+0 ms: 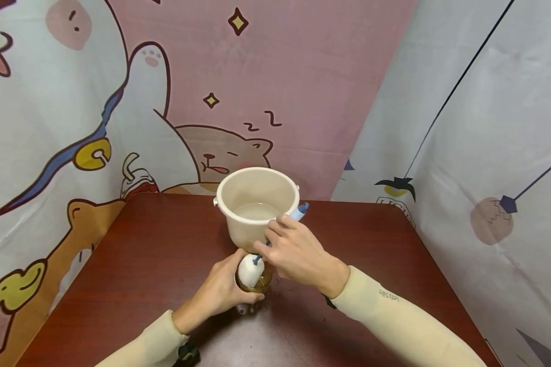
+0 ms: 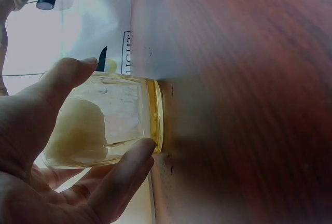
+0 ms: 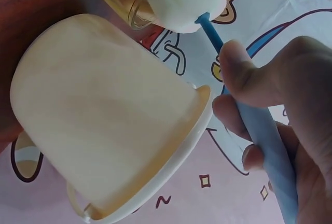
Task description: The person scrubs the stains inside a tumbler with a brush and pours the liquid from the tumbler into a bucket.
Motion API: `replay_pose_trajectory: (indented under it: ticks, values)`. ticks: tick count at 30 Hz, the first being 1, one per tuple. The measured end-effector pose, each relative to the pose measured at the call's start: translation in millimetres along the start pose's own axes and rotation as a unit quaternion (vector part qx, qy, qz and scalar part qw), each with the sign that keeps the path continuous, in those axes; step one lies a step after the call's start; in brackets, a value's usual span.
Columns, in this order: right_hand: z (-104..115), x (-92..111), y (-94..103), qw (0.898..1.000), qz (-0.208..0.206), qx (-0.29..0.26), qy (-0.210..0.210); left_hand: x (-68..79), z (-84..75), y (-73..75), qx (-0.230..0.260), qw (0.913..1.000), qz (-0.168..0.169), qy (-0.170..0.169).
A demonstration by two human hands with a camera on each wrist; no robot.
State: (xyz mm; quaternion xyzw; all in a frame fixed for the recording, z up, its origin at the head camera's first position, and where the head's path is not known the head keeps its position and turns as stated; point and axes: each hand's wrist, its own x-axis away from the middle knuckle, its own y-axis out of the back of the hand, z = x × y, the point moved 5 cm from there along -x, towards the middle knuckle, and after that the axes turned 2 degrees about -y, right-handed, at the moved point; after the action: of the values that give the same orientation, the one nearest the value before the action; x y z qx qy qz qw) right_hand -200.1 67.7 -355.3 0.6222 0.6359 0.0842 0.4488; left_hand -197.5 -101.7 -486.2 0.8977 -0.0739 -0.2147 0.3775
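Observation:
My left hand (image 1: 220, 288) grips a clear amber-tinted drinking glass (image 1: 264, 281), fingers and thumb around its sides. Its base is at the tabletop in the left wrist view; whether it touches is hard to tell. A sponge cup brush has its rounded white head (image 1: 250, 271) partly inside the glass, and the pale sponge (image 2: 80, 130) shows through the wall. My right hand (image 1: 298, 252) holds the brush by its blue handle (image 3: 262, 136), fingers curled around it and thumb along it. The handle slants up to the right, its end sticking out beyond the hand.
Just beyond the hands stands a cream plastic bucket (image 1: 239, 232) with what looks like some water at the bottom. The dark reddish wooden table (image 1: 165, 244) backs onto a cartoon-printed cloth (image 1: 303, 76), which also hangs along both sides.

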Motion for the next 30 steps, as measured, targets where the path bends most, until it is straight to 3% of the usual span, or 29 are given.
replay_pose_trajectory:
  ticks: [30]
  values:
    - [-1.2, -13.2, 8.0, 0.994, 0.048, 0.077, 0.055, 0.1, 4.4, -0.3, 0.004, 0.9999, 0.006, 0.008]
